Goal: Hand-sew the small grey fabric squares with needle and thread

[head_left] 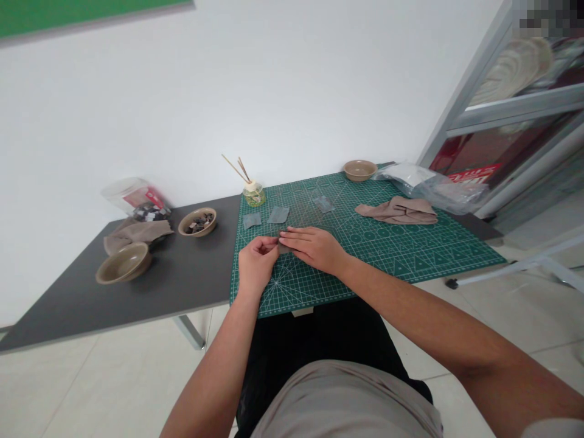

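Note:
On the green cutting mat [274, 298], my two hands meet over a small flat brownish piece [285, 248], mostly covered by fingers. My left hand [257, 263] pinches its left edge between thumb and curled fingers. My right hand [316, 248] holds the piece from the other side, its fingers straight and close together on top. What material the piece is, I cannot tell. Just beyond the hands lie two small clear plastic packets, the left packet [252, 220] and the right packet [278, 215]. Another clear plastic piece [323, 202] rests farther back.
A reed diffuser [254, 194] stands by the wall. Leftward are a bowl of dark and pale bits [198, 222], a tan bowl [123, 264], a brown cloth [137, 234] and a clear jar [137, 198]. Rightward are a bowl [360, 171], a crumpled cloth [399, 211] and a plastic bag [433, 185].

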Action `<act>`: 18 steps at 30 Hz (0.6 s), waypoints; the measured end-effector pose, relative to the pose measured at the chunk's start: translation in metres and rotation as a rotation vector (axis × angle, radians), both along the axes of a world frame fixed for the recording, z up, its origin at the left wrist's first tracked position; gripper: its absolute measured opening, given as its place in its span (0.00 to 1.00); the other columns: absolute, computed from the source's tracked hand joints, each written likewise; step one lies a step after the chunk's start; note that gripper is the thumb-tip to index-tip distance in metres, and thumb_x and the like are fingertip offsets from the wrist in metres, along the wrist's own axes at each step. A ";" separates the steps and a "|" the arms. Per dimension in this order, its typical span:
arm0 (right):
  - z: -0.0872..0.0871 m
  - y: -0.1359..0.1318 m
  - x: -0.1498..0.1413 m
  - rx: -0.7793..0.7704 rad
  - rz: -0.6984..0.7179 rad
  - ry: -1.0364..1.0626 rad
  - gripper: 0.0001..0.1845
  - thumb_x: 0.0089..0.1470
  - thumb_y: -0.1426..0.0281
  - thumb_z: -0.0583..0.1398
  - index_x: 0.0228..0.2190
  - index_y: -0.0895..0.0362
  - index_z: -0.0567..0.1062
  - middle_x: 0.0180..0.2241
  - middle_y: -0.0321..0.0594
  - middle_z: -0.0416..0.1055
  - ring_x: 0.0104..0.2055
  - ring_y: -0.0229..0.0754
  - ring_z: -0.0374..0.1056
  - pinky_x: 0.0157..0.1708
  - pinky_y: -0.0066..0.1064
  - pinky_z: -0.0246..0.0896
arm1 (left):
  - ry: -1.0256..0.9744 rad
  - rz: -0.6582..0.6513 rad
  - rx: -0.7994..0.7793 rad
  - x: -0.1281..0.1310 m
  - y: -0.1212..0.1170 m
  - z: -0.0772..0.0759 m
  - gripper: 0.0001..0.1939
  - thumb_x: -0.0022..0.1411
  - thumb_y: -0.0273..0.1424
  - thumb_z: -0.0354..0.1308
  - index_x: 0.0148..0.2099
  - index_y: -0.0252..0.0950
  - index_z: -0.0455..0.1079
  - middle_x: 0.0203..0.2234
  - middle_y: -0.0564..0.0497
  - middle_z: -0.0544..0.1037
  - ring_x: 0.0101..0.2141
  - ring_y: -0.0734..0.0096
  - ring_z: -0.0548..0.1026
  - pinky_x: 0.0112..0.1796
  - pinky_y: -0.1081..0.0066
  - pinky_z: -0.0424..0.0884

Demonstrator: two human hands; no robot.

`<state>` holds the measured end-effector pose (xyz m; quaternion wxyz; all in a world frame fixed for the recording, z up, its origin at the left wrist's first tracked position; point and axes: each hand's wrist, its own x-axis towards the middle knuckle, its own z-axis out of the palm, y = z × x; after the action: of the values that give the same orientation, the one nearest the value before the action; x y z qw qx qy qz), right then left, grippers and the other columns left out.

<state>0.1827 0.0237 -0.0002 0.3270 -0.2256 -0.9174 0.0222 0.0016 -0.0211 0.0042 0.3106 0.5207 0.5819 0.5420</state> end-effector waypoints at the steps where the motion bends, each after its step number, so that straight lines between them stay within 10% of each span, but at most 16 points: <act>1: 0.000 -0.001 0.000 0.005 0.002 -0.012 0.20 0.62 0.73 0.58 0.54 0.52 0.73 0.57 0.40 0.70 0.61 0.45 0.65 0.57 0.42 0.65 | 0.024 -0.009 -0.007 0.001 0.000 0.001 0.08 0.48 0.30 0.66 0.33 0.35 0.76 0.26 0.52 0.81 0.27 0.71 0.77 0.31 0.72 0.73; 18: 0.000 -0.003 -0.001 0.109 -0.052 -0.007 0.18 0.63 0.72 0.56 0.53 0.54 0.73 0.55 0.41 0.72 0.57 0.44 0.69 0.51 0.39 0.68 | -0.015 -0.031 0.020 0.002 -0.001 0.001 0.07 0.48 0.30 0.65 0.32 0.35 0.75 0.25 0.53 0.79 0.27 0.73 0.75 0.31 0.73 0.71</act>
<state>0.1814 0.0206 0.0003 0.3360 -0.2314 -0.9122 -0.0370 0.0035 -0.0222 0.0052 0.3182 0.5285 0.5661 0.5468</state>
